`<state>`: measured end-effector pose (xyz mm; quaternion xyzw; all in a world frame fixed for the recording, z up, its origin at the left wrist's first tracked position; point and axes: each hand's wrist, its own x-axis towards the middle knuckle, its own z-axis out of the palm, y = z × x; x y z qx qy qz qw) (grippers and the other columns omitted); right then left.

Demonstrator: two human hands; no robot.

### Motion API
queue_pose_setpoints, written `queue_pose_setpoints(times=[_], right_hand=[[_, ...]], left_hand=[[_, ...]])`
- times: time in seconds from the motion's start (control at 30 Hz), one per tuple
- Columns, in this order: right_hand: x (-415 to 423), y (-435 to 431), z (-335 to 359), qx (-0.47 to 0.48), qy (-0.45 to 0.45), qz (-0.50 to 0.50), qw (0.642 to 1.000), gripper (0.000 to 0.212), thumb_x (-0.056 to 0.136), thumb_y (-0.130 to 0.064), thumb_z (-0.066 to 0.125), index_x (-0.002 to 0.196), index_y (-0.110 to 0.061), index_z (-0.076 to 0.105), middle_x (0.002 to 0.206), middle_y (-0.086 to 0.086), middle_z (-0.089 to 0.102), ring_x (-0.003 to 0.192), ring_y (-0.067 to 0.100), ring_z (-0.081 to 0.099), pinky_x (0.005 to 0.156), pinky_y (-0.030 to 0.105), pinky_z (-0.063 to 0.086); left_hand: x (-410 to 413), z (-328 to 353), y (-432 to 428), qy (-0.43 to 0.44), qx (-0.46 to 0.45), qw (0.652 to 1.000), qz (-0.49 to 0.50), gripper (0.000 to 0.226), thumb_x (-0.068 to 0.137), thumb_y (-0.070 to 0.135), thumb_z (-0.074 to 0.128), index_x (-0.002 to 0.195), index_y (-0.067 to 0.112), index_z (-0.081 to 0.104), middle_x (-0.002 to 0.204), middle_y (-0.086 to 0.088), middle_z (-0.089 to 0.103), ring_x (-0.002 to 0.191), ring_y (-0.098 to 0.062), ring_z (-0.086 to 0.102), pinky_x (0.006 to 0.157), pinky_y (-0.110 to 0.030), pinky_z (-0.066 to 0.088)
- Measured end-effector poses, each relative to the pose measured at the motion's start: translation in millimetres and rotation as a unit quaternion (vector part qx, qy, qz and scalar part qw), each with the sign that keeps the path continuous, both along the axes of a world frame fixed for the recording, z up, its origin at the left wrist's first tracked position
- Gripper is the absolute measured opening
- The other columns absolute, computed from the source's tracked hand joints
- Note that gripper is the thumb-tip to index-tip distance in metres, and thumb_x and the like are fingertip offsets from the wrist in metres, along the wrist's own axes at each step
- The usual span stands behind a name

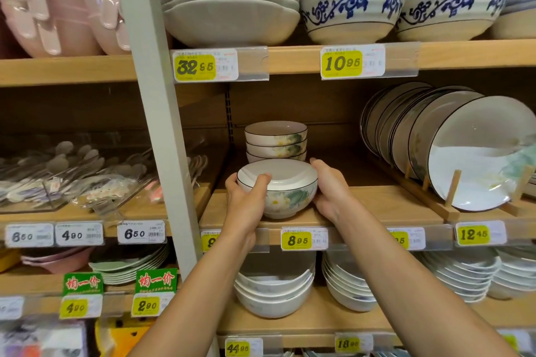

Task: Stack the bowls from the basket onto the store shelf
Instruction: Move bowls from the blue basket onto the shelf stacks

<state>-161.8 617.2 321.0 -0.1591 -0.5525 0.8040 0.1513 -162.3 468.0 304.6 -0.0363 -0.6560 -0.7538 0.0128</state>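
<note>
A white bowl [285, 193] with a dark rim and a green-and-yellow flower print stands at the front of the middle wooden shelf [377, 203]. My left hand [246, 197] grips its left side, thumb over the rim. My right hand [330, 191] holds its right side, fingers behind the bowl. Right behind it stands a stack of three matching bowls [276, 140]. The basket is out of view.
To the right, several flower-print plates [452, 151] lean in a wooden rack. Large white and blue-patterned bowls [353, 9] fill the shelf above. White bowls [274, 290] stack on the shelf below. A grey upright post [162, 113] stands left, packaged spoons [72, 174] beyond.
</note>
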Motion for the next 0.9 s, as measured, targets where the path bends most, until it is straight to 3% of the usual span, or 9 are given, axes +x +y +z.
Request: queue_pose_setpoints(times=[0.17,0.27,0.37,0.43,0.5,0.57,0.67,0.77,0.9], right_hand=[[5,-1,-3,0.012,0.004,-0.011,1.0,0.023,0.099,-0.033,0.048,0.086,-0.021,0.063,0.083,0.001,0.073,0.088,0.019,0.068,0.081,0.035,0.055],[10,-1,-4,0.048,0.01,-0.005,0.999,0.022,0.099,-0.036,0.047,0.09,-0.024,0.063,0.093,0.001,0.072,0.093,0.017,0.066,0.086,0.034,0.053],[14,0,-4,0.075,0.01,0.02,0.997,0.028,0.1,-0.039,0.043,0.099,-0.021,0.064,0.098,0.002,0.072,0.095,0.017,0.066,0.088,0.035,0.053],[18,2,-5,0.074,0.014,0.037,0.996,0.029,0.101,-0.04,0.04,0.099,-0.022,0.064,0.098,0.001,0.072,0.096,0.016,0.065,0.089,0.034,0.052],[23,3,-8,0.085,0.026,0.051,0.995,0.033,0.102,-0.04,0.038,0.111,-0.02,0.063,0.105,0.0,0.071,0.101,0.014,0.063,0.092,0.033,0.05],[30,4,-12,0.115,0.043,0.051,0.991,0.037,0.102,-0.04,0.037,0.124,-0.02,0.06,0.113,-0.002,0.068,0.105,0.011,0.06,0.096,0.031,0.046],[43,7,-19,0.134,0.067,0.029,0.988,0.034,0.101,-0.039,0.038,0.127,-0.026,0.056,0.119,-0.007,0.063,0.111,0.01,0.057,0.102,0.034,0.045],[61,8,-28,0.165,0.086,-0.015,0.982,0.038,0.098,-0.045,0.041,0.134,-0.035,0.048,0.125,-0.018,0.052,0.121,0.008,0.049,0.107,0.039,0.041],[89,-3,-35,0.158,0.158,-0.034,0.974,0.027,0.092,-0.046,0.042,0.114,-0.046,0.058,0.118,-0.025,0.058,0.115,-0.004,0.053,0.097,0.026,0.045]], left_hand=[[0,-1,-4,0.005,-0.004,1.0,-0.013,0.058,0.088,0.037,0.058,0.141,0.029,0.034,0.122,0.003,0.058,0.109,-0.017,0.058,0.097,-0.039,0.05],[-3,0,-4,0.018,-0.027,0.999,-0.013,0.037,0.091,0.034,0.048,0.128,0.031,0.047,0.115,0.006,0.064,0.104,-0.013,0.061,0.089,-0.033,0.053],[-1,2,-4,0.022,-0.043,0.999,-0.001,0.032,0.092,0.034,0.044,0.123,0.033,0.052,0.112,0.008,0.065,0.101,-0.009,0.062,0.076,-0.026,0.052],[0,3,-5,0.01,-0.042,0.999,0.004,0.04,0.093,0.039,0.046,0.132,0.028,0.049,0.12,0.005,0.064,0.106,-0.011,0.061,0.083,-0.029,0.053],[2,2,-6,-0.011,-0.03,0.999,0.013,0.055,0.094,0.046,0.047,0.144,0.023,0.038,0.135,0.0,0.056,0.119,-0.017,0.056,0.101,-0.039,0.048],[11,3,-8,-0.015,0.007,1.0,0.023,0.059,0.096,0.049,0.044,0.147,0.022,0.034,0.14,-0.001,0.053,0.124,-0.017,0.053,0.106,-0.039,0.043],[43,5,-12,-0.002,0.08,0.996,0.028,0.048,0.101,0.042,0.039,0.144,0.022,0.038,0.141,-0.001,0.051,0.125,-0.016,0.053,0.107,-0.036,0.042],[81,-4,-21,0.014,0.082,0.995,0.058,0.042,0.101,0.041,0.039,0.14,0.027,0.045,0.138,0.004,0.053,0.121,-0.012,0.055,0.104,-0.035,0.045],[130,-23,-41,0.031,0.081,0.993,0.086,0.034,0.102,0.035,0.036,0.113,0.021,0.064,0.116,0.001,0.07,0.106,-0.013,0.067,0.09,-0.03,0.055]])
